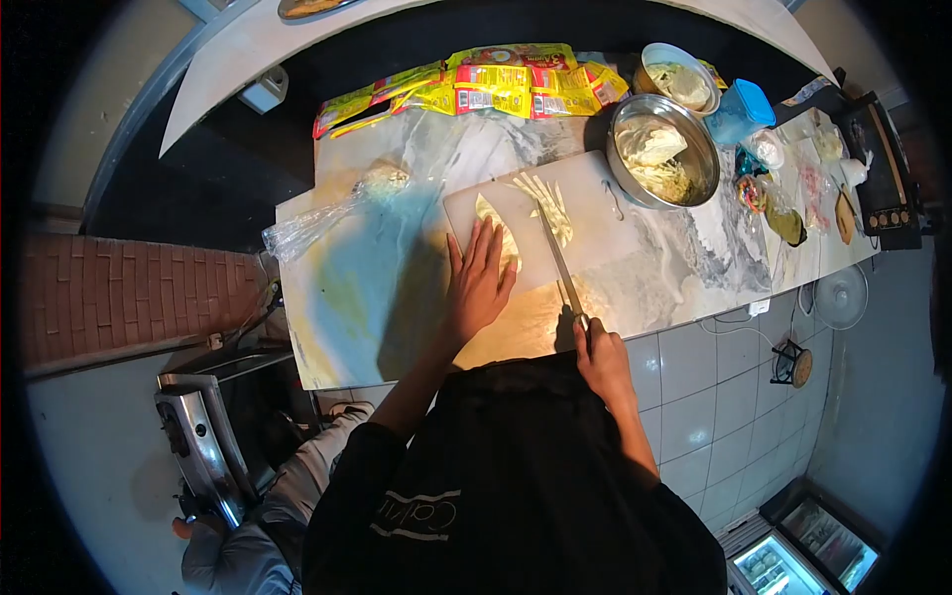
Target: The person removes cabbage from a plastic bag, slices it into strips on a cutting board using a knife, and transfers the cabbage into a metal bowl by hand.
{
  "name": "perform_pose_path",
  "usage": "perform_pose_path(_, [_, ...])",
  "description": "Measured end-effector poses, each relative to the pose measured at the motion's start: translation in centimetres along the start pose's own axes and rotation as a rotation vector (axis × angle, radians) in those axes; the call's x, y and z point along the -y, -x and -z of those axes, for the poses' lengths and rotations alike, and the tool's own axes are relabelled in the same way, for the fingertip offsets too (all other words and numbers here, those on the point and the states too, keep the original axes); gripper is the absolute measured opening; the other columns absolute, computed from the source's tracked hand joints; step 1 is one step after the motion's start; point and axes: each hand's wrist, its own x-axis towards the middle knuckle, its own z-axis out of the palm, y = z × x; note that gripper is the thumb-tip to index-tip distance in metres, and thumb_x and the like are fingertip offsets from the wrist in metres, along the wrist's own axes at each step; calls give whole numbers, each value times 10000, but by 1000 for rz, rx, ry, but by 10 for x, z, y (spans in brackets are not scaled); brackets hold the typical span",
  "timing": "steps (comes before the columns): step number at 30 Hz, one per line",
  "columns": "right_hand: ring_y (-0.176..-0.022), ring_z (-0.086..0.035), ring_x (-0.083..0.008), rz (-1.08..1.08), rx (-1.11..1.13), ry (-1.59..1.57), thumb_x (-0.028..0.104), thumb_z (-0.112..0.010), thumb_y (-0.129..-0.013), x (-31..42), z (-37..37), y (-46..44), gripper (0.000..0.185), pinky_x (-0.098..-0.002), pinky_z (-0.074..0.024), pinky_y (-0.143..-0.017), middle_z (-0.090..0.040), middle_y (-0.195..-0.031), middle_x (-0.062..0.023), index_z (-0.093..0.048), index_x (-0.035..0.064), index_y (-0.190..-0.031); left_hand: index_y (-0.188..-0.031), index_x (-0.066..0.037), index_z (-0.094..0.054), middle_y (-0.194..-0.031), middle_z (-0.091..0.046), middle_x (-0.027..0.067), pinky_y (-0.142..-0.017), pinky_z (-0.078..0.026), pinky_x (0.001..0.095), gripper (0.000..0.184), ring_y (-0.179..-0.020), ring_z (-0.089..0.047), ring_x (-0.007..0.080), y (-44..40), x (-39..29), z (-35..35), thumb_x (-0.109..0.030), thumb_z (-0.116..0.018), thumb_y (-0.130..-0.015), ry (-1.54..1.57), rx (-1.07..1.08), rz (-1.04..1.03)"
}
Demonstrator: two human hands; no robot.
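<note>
My left hand (481, 283) lies with its fingers spread on a pale yellow piece of food (503, 233) on the white cutting board (585, 238). My right hand (603, 359) is wrapped round the dark handle of a long knife (561, 266), whose blade points away from me over the board. Beside the blade's far part lie thin pale strips (547, 206), cut from similar-looking food. The piece under my left hand is partly covered by my fingers.
Behind the board, a steel bowl (704, 164) holds pale dough-like food, with another bowl (647, 74) beyond it. A blue container (741, 111) stands right, yellow-red packets (486, 91) at the back, a plastic bag (312, 223) left. Another person (268, 516) is at lower left.
</note>
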Motion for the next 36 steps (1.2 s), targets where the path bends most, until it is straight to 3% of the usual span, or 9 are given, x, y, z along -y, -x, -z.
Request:
perform_pose_path(19, [-685, -605, -485, 186, 66, 24, 144, -569, -949, 45, -14, -34, 197, -538, -470, -610, -604, -684, -291, -506, -40, -915, -1406, 61, -424, -1501, -378, 220, -1159, -62, 621, 522, -1431, -296, 374, -14, 17, -22, -231, -484, -978, -24, -148, 79])
perform_pose_path(24, [-700, -615, -477, 225, 82, 110, 142, -585, -927, 53, -4, -44, 193, -536, -486, -639, -618, -720, -289, -513, -37, -923, -1397, 54, -445, -1513, -391, 171, -1138, -79, 659, 531, -1430, -296, 384, -24, 37, -28, -249, -507, -966, -102, -172, 93])
perform_pose_path(26, [-746, -660, -457, 243, 123, 168, 33, -671, -757, 58, 1, -47, 273, -493, -539, -670, -648, -783, -281, -522, -71, -961, -1391, 51, -457, -1513, -395, 161, -1133, -84, 665, 525, -1431, -294, 387, -26, 40, -27, -253, -510, -965, -118, -179, 84])
perform_pose_path(29, [-769, -667, -447, 243, 152, 205, 31, -685, -749, 60, 4, -50, 306, -480, -546, -680, -650, -802, -277, -527, -78, -987, -1379, 48, -476, -1511, -400, 152, -1127, -97, 671, 518, -1431, -291, 391, -28, 40, -26, -258, -516, -963, -146, -189, 72])
perform_pose_path(30, [-769, -667, -447, 241, 153, 204, 31, -685, -749, 59, 3, -50, 306, -480, -546, -680, -650, -802, -277, -527, -78, -987, -1375, 47, -482, -1509, -402, 154, -1125, -104, 672, 516, -1432, -289, 392, -28, 40, -25, -259, -520, -961, -161, -193, 71])
perform_pose_path(32, [-723, -636, -455, 266, 104, 174, 171, -607, -916, 56, 1, -51, 224, -519, -508, -671, -632, -753, -274, -529, -37, -938, -1375, 46, -483, -1509, -403, 153, -1123, -111, 673, 517, -1431, -290, 391, -29, 40, -24, -259, -523, -960, -171, -192, 65])
perform_pose_path(36, [-752, -645, -450, 237, 147, 196, 174, -601, -920, 62, 4, -53, 223, -511, -517, -688, -639, -773, -268, -533, -37, -946, -1375, 43, -486, -1506, -407, 148, -1120, -126, 673, 526, -1425, -301, 390, -32, 41, -23, -264, -537, -950, -180, -214, 53])
